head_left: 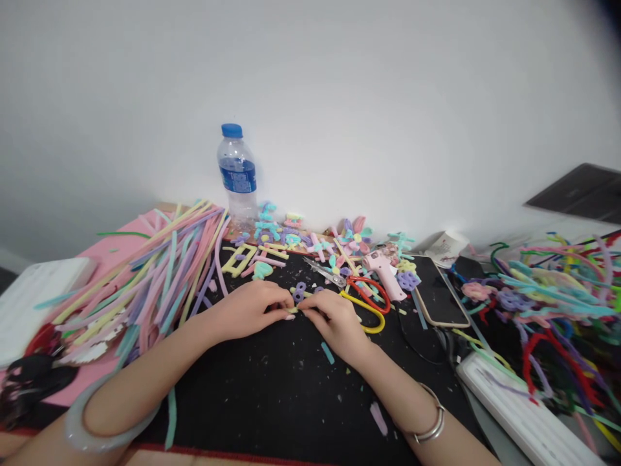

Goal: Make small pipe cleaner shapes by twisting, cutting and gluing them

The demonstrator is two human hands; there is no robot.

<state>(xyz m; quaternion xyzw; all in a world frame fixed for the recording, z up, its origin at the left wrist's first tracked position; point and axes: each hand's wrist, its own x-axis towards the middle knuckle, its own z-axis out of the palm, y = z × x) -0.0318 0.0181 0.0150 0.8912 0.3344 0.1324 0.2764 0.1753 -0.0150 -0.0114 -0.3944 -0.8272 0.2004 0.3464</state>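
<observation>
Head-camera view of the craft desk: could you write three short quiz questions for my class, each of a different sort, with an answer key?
1. Multiple choice: What colours are the two handle loops of the scissors?
a) both blue
b) one red, one yellow
c) one green, one white

2. True or false: The right hand is nearer to the scissors than the left hand is.

3. Fill in the blank: The upright plastic bottle is topped with a ____ cap.

Key:
1. b
2. True
3. blue
</observation>
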